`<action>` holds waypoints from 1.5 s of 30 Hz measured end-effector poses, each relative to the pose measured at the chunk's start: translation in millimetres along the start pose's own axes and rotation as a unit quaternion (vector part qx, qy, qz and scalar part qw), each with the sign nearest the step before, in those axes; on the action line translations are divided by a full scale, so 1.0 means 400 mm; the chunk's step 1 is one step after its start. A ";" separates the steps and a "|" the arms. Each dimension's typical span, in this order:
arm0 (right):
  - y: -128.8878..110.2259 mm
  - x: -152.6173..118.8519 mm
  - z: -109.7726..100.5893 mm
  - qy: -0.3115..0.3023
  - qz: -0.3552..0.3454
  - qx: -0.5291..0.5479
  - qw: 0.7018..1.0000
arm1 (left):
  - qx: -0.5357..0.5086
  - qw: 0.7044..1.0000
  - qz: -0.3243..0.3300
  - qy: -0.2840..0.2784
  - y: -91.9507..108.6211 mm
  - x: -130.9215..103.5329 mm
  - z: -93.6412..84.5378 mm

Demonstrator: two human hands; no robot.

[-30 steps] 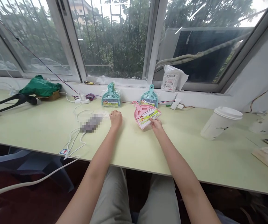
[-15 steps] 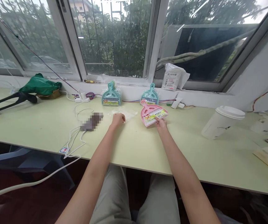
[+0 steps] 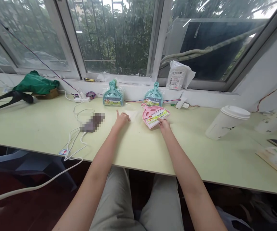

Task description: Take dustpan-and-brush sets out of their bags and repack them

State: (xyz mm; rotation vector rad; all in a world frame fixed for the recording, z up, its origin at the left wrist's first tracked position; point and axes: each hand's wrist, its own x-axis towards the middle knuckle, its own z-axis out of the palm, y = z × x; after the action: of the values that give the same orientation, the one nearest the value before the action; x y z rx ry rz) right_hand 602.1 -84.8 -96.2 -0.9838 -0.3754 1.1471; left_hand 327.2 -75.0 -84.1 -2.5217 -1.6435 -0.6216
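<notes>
My right hand [image 3: 164, 124] pinches the lower right edge of a pink dustpan [image 3: 146, 113], which carries a brush and a yellow printed label. The dustpan is tilted, its handle pointing up and left, in front of a stack of teal dustpans [image 3: 156, 90]. My left hand [image 3: 121, 120] is over the table with its fingers spread, beside a thin clear plastic bag [image 3: 133, 115] that is hard to make out. Behind that hand, a second stack of teal dustpans [image 3: 112, 93] in clear wrapping leans by the window wall.
A lidded white paper cup [image 3: 227, 123] stands to the right. White cables [image 3: 77, 141] and a blurred-out dark object [image 3: 92, 123] lie to the left, near a power strip [image 3: 82, 99]. A white packet [image 3: 176, 78] rests on the sill. The table edge [image 3: 138, 168] is above my legs.
My left hand has loosened from a closed curl, its fingers now spread beside the plastic bag. The pink dustpan stays in my right hand. The whole view has shifted slightly.
</notes>
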 end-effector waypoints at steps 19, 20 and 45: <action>-0.028 -0.063 0.047 -0.240 0.100 -0.106 0.960 | 0.019 0.986 -0.163 0.040 -0.015 0.012 0.025; -0.027 -0.065 0.046 -0.254 0.112 -0.123 0.953 | 0.008 0.980 -0.195 0.044 -0.024 0.011 0.021; 0.056 -0.085 0.075 -0.129 0.099 -0.058 0.985 | -0.124 0.961 -0.159 0.189 0.058 0.013 0.001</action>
State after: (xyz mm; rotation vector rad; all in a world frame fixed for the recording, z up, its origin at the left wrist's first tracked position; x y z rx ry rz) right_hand 554.0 -99.6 -90.5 -0.9926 -0.5678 1.4526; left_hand 349.7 -80.5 -78.7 -2.1016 -1.9254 -1.3221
